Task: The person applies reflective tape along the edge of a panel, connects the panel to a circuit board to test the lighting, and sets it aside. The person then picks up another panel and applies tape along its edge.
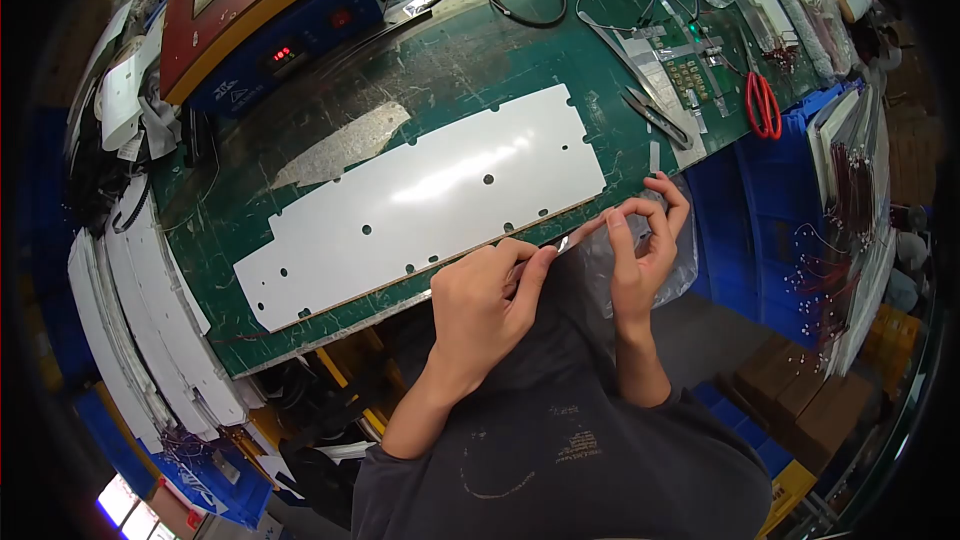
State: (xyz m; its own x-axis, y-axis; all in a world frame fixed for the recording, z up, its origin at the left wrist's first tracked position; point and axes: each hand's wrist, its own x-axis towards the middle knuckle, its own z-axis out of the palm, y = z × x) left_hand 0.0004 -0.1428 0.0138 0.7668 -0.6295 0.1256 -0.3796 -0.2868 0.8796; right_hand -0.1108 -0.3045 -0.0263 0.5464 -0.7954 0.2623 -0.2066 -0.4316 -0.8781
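In front of me a long white panel [430, 185] with notched edges and several small holes lies flat on the green mat [250, 140]. My left hand [485, 300] is closed at the panel's near edge, thumb and forefinger pinched together. A narrow, shiny strip [564, 244] runs out from those fingers toward my right hand. My right hand [645, 255] is raised just past the table edge, with thumb and forefinger pinching at the strip's other end and the other fingers curled. What exactly the strip is I cannot make out. A clear plastic bag [682, 275] hangs beside my right hand.
A blue and red heating unit [280, 50] with a lit display stands at the back left. Pliers [657, 120], red-handled scissors [762, 105], tweezers [615, 45] and a small circuit board [690, 80] lie at the right. White panels [170, 290] are stacked at the left.
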